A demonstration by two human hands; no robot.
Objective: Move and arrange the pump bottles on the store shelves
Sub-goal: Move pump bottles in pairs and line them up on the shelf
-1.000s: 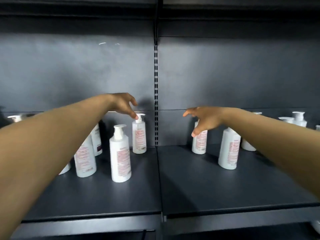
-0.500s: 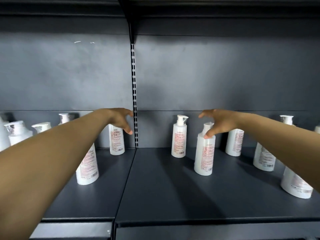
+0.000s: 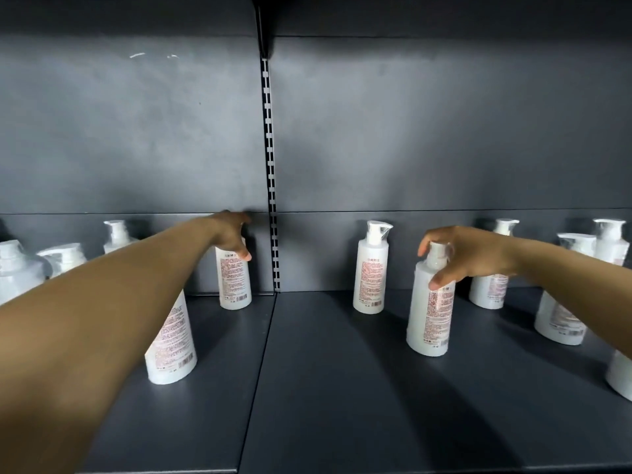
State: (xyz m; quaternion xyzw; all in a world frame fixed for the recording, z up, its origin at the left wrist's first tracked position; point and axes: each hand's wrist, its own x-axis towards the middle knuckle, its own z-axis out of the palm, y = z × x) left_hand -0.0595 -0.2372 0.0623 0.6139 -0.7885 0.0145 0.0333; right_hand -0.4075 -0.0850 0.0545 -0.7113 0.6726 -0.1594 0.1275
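White pump bottles with red-printed labels stand on a dark grey shelf (image 3: pixel 325 398). My left hand (image 3: pixel 233 235) reaches to the back and curls over the top of a pump bottle (image 3: pixel 235 285) beside the slotted upright; its pump head is hidden under my fingers. My right hand (image 3: pixel 460 255) grips the pump head of a nearer pump bottle (image 3: pixel 429 316), thumb on its shoulder. Between the two hands another bottle (image 3: pixel 371 270) stands alone at the back wall.
My left forearm partly covers a bottle (image 3: pixel 172 340), and more (image 3: pixel 116 232) stand at the far left. To the right are a bottle (image 3: pixel 487 289) behind my right hand and several more (image 3: pixel 561 313). The slotted upright (image 3: pixel 270 159) splits the back wall.
My right hand has come down and closed round the front bottle's pump head. My left hand has settled on the top of the back bottle. The view has shifted slightly.
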